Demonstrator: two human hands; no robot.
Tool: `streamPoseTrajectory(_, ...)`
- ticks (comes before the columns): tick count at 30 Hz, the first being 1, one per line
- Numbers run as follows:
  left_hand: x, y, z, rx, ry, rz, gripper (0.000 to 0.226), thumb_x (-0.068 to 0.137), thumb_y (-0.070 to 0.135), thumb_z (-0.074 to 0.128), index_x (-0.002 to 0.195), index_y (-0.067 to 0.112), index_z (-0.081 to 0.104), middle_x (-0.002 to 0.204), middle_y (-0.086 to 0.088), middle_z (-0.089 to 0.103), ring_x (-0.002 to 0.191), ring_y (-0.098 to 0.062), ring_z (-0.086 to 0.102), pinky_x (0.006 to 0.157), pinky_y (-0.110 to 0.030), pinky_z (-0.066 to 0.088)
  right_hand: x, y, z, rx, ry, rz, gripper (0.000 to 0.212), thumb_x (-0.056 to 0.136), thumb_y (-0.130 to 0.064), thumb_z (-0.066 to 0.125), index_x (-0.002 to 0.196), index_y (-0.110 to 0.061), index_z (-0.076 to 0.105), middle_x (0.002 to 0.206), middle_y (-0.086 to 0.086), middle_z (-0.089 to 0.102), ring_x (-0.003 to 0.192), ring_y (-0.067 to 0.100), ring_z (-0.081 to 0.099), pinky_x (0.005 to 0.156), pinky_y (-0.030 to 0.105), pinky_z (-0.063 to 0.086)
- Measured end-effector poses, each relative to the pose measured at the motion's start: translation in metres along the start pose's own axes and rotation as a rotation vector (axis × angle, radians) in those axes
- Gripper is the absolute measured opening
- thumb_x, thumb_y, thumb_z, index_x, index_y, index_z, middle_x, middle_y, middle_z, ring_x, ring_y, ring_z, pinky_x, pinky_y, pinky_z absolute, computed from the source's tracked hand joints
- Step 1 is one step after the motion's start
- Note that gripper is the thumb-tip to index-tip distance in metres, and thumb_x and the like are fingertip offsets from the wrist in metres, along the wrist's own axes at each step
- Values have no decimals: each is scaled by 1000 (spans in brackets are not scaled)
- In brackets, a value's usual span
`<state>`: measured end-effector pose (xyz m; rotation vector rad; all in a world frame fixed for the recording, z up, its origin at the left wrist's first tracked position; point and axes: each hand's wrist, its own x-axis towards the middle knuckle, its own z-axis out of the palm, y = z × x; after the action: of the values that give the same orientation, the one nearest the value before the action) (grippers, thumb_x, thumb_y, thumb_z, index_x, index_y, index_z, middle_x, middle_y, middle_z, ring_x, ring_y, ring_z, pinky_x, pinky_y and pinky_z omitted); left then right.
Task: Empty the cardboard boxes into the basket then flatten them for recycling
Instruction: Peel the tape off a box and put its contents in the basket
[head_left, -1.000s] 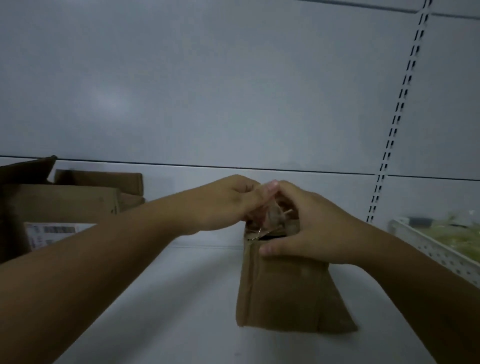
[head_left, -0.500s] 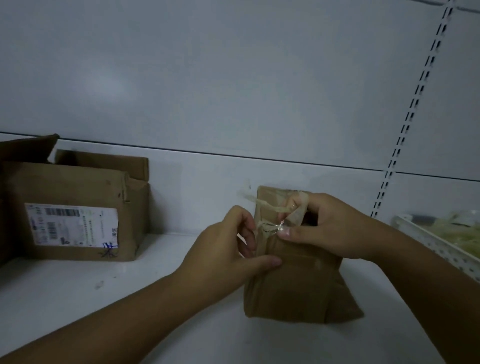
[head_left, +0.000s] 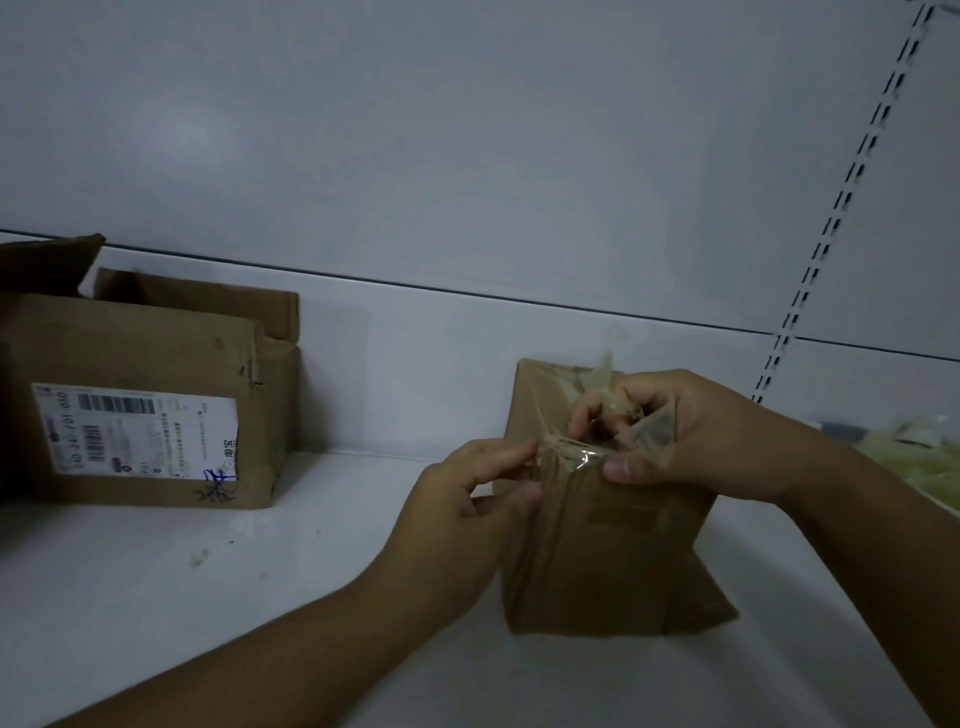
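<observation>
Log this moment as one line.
step: untaping small box | left hand: pinches tape | right hand: grips box top | big box: open

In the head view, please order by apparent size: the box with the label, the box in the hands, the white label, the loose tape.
Labelled box and held box: about alike in the picture; the held one is nearer, so I leave them unranked.
Then the white label.
Smallest, the loose tape.
</observation>
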<state>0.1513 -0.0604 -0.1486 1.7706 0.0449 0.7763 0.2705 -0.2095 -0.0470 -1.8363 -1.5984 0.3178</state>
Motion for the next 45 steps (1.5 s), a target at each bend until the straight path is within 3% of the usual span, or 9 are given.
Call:
streamPoseTrajectory(5,2,6,-3,-10,100,-15,15,78,1,71,81,15,74,83,-4,72,79,-12,68,78,-29,57,2,-1,1,12,-13,16,22,64,-12,75,79,-27,69,83,-10,66,78,2,60,68,8,44)
streamPoseTrajectory(10,16,18,-16,14,-51,-107,22,81,1,67,65,15,66,79,-20,70,73,-26,63,82,-50,55,2,2,0,-7,-19,67,21,70,2,75,84,7,61,84,-19,69,85,-2,64,71,7,46)
streamPoseTrajectory(13,26,41,-35,2,-250,-204,24,86,-7,56,67,7,60,92,-29,68,76,-28,63,66,-31,57,2,4,3,20,21,53,19,68,-4,76,73,-18,65,93,-11,71,92,5,66,76,12,49)
streamPoseTrajectory(18,51,84,-52,38,-484,-331,24,85,-1,49,64,6,58,64,-11,66,58,-22,65,51,-24,52,3,0,5,22,31,43,21,65,-24,75,71,-40,62,97,-4,68,93,12,64,79,24,51)
streamPoseTrajectory(25,73,110,-17,205,-342,-136,21,84,7,56,64,12,59,57,-1,62,52,-12,58,46,-20,47,4,-4,5,103,80,106,35,77,-27,73,108,-35,58,100,-10,65,94,2,63,80,16,50)
streamPoseTrajectory(28,71,110,-9,313,-326,-41,14,84,9,58,71,14,60,60,1,63,51,-8,58,51,-20,51,5,-8,8,48,148,117,13,88,-24,57,95,-24,68,83,-15,68,79,-4,62,73,10,46)
streamPoseTrajectory(35,62,92,-32,216,6,66,14,79,12,68,86,24,65,76,0,71,70,-18,69,61,-30,57,5,-4,8,100,183,213,22,86,-37,55,75,-27,71,70,-18,66,72,-3,61,72,13,42)
streamPoseTrajectory(40,27,55,-11,370,-46,77,12,69,45,68,72,34,66,82,18,67,81,1,61,72,-23,51,8,-2,9,179,214,263,29,89,-33,56,64,-36,72,72,-17,69,78,3,62,78,22,41)
streamPoseTrajectory(45,24,44,1,322,62,244,20,77,23,69,73,42,67,83,25,69,89,10,58,72,-3,43,10,0,8,215,227,266,33,90,-24,56,61,-29,70,64,-18,65,66,-5,59,68,14,42)
